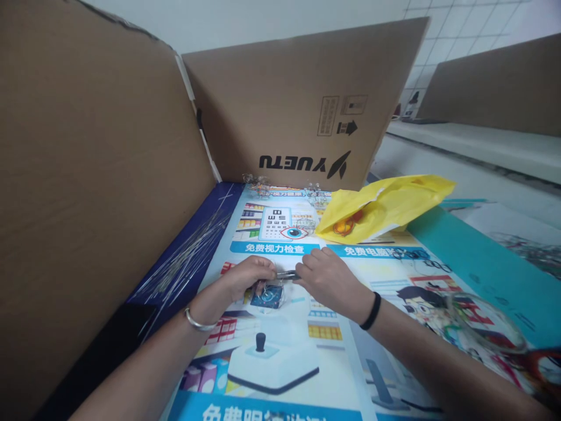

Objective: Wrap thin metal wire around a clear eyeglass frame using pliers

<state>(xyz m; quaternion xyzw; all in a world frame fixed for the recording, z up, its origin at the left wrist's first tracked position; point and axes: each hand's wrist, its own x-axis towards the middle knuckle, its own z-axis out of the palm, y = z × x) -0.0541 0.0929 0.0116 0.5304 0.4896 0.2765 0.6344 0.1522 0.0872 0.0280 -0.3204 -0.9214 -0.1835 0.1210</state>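
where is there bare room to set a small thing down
Between the forearms, the printed sheet looks bare, nearer than the left hand and right hand. Crowded: straight wires along the left, wirework and a yellow bag beyond the hands, coiled wire at right.

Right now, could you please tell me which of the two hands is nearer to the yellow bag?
The right hand: it is below and to the left of the yellow bag in the picture, while the left hand is farther left.
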